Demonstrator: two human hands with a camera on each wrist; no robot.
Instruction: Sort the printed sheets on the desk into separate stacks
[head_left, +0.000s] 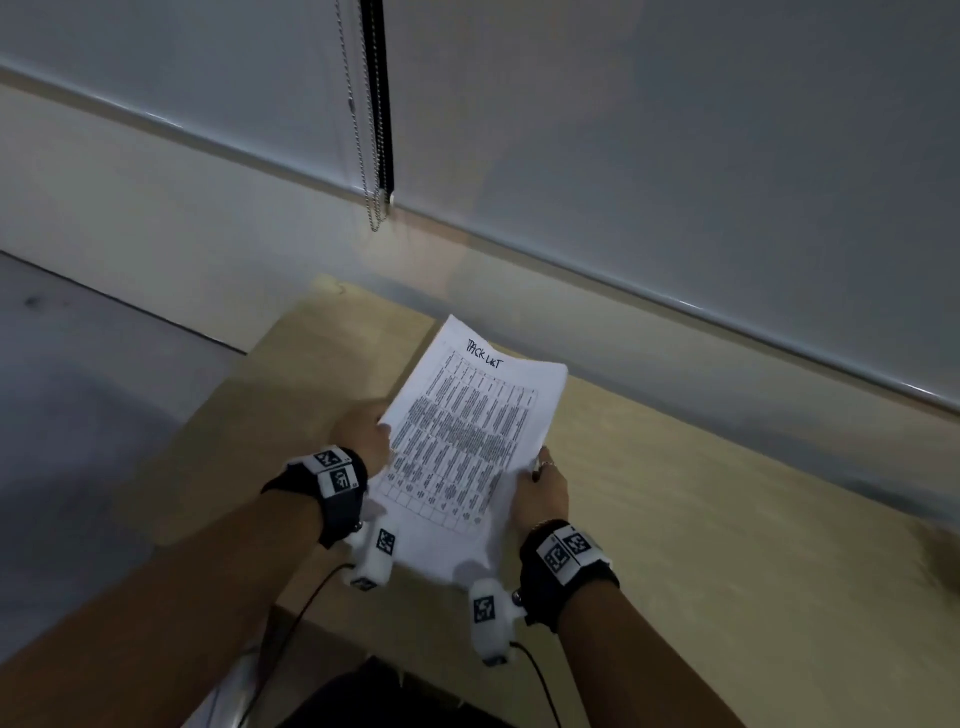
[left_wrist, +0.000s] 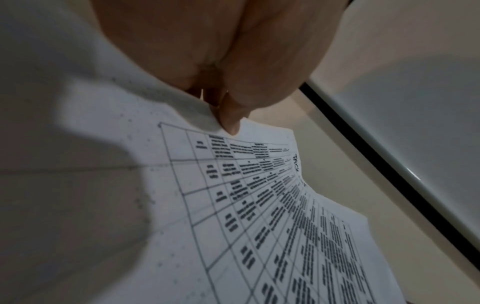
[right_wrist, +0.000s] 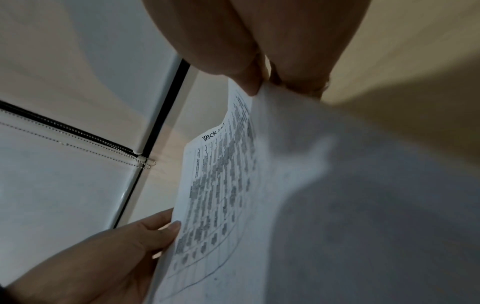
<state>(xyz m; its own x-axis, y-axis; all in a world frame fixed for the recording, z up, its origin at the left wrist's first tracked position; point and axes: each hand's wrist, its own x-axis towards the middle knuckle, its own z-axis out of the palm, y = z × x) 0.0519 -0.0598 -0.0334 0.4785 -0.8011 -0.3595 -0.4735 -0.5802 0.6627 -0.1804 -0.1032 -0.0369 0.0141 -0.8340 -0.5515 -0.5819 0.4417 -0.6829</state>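
A bundle of printed sheets (head_left: 467, 436) is held up over the desk (head_left: 675, 493) in both hands. Its top page shows a table of text with a handwritten "PACK LIST" heading. My left hand (head_left: 363, 434) pinches the left edge, thumb on top, as the left wrist view shows at the sheets (left_wrist: 272, 205) under the left hand (left_wrist: 228, 115). My right hand (head_left: 537, 486) pinches the right edge; in the right wrist view its thumb and fingers close on the sheets (right_wrist: 221, 185) at the right hand (right_wrist: 259, 86), and the left hand (right_wrist: 145, 236) appears at the opposite edge.
The light wooden desk stands against a wall under a window blind (head_left: 675, 156) with a bead chain (head_left: 376, 208) hanging down. The desk's left edge (head_left: 218, 415) drops to a grey floor (head_left: 78, 389). Cables run from the wrist cameras toward me.
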